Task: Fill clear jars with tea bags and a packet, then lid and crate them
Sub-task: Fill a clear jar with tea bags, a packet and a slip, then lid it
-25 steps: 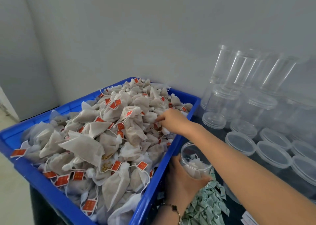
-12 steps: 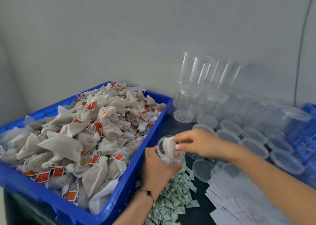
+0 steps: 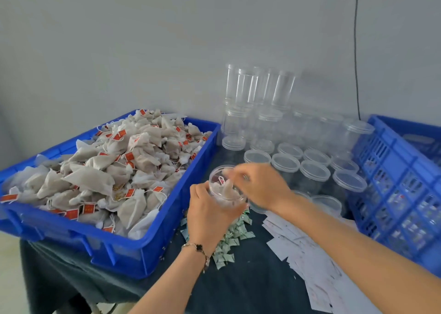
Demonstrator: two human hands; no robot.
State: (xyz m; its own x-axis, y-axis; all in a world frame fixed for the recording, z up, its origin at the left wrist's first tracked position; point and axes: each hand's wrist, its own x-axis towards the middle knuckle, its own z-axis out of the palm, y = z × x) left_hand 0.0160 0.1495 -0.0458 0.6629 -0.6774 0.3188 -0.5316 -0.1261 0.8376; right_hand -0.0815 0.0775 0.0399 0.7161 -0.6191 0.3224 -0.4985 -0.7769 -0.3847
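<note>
Since 0.5 s ago my right hand (image 3: pixel 261 186) pushed the tea bag (image 3: pixel 225 187) deeper into the jar (image 3: pixel 225 189) | left hand (image 3: pixel 210 214) grips jar, frame centre | right fingers pinch bag.

right hand (image 3: pixel 260 186) | moved from bin to jar (image 3: pixel 225 189) | tea bag (image 3: pixel 225 188) now inside, seemingly pressed

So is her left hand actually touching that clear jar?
Touching. The head view shows the left hand wrapped around the clear jar, fingers curled against its wall, no gap between them.
</note>
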